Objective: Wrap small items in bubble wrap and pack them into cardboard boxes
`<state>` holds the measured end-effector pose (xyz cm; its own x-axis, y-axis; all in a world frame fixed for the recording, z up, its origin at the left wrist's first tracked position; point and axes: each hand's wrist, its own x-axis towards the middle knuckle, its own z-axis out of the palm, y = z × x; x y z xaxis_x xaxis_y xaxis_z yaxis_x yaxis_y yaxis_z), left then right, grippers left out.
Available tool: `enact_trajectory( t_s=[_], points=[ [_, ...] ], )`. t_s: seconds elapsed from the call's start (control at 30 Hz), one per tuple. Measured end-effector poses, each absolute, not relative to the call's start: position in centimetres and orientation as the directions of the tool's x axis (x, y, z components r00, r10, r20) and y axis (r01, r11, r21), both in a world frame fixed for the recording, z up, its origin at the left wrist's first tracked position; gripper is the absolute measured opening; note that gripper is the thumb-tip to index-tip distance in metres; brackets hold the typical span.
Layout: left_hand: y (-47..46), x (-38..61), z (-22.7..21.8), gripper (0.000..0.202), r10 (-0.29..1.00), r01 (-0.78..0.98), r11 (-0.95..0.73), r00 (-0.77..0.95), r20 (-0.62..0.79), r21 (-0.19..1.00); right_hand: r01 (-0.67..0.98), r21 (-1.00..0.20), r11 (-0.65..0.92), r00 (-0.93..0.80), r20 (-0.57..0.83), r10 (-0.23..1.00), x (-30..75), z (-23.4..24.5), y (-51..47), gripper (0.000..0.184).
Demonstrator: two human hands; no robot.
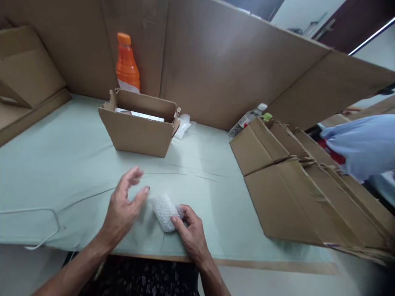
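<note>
One edge is all my right grip (193,232) pinches of the bubble-wrapped packet (164,213), over the bench (226,224); my left grip (123,205), fingers spread, holds nothing, so the packet could swivel loose or unwrap.

Bubble-wrap packet (165,213) before box (140,135), bottle (127,68) behind.

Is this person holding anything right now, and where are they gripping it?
Yes: the right hand has a bubble-wrapped packet between thumb and fingers, at its right-hand edge. The left hand is open, holding nothing.
</note>
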<state>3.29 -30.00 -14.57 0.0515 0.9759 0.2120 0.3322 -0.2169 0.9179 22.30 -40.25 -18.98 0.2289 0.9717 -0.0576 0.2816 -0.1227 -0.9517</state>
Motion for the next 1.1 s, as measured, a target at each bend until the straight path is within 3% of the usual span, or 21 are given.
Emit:
enact_trajectory(
  t_s=[0.1, 0.2, 0.4, 0.6, 0.77, 0.87, 0.97, 1.03, 1.1],
  points=[
    [-25.0, 3.3, -10.9, 0.046, 0.766, 0.594, -0.565, 0.119, 0.632, 0.573, 0.347, -0.933, -0.098, 0.234, -0.015, 0.972, 22.8, -19.5, -40.2, 0.026],
    [-19.8, 3.8, -8.3, 0.052, 0.63, 0.683, -0.639, 0.202, 0.75, 0.353, 0.369, -0.927, -0.069, 0.223, 0.016, 0.975, 23.0, -19.8, -40.2, 0.026],
    [-13.6, 3.4, -8.1, 0.017, 0.63, 0.686, -0.672, 0.332, 0.702, 0.279, 0.332, -0.941, -0.061, 0.188, 0.002, 0.982, 23.3, -20.1, -40.3, 0.026],
    [-18.3, 1.3, -6.9, 0.015, 0.56, 0.616, -0.76, 0.458, 0.69, 0.207, 0.097, -0.989, -0.111, 0.205, -0.089, 0.975, 25.7, -17.5, -39.5, 0.038],
    [-25.1, 2.1, -5.4, 0.019, 0.524, 0.598, -0.791, 0.55, 0.65, 0.131, 0.286, -0.957, 0.045, 0.272, 0.126, 0.954, 28.9, -9.5, -38.2, 0.033],
    [-27.2, 2.2, -5.1, 0.024, 0.533, 0.628, -0.773, 0.563, 0.631, 0.092, 0.566, -0.802, 0.191, 0.243, 0.384, 0.891, 29.0, -4.0, -36.1, 0.031],
    [-27.8, 1.4, -5.5, 0.023, 0.547, 0.667, -0.74, 0.517, 0.658, 0.09, 0.834, -0.502, 0.231, 0.079, 0.522, 0.849, 27.3, -0.1, -32.5, 0.035],
    [-28.0, 0.7, -6.0, 0.024, 0.544, 0.67, -0.734, 0.484, 0.685, 0.11, 0.94, -0.264, 0.216, -0.083, 0.437, 0.895, 25.7, 1.3, -29.7, 0.024],
    [-28.2, 0.2, -6.5, 0.026, 0.538, 0.657, -0.743, 0.474, 0.697, 0.127, 0.981, -0.027, 0.193, -0.181, 0.245, 0.953, 24.2, 2.0, -27.1, 0.018]
  ],
)
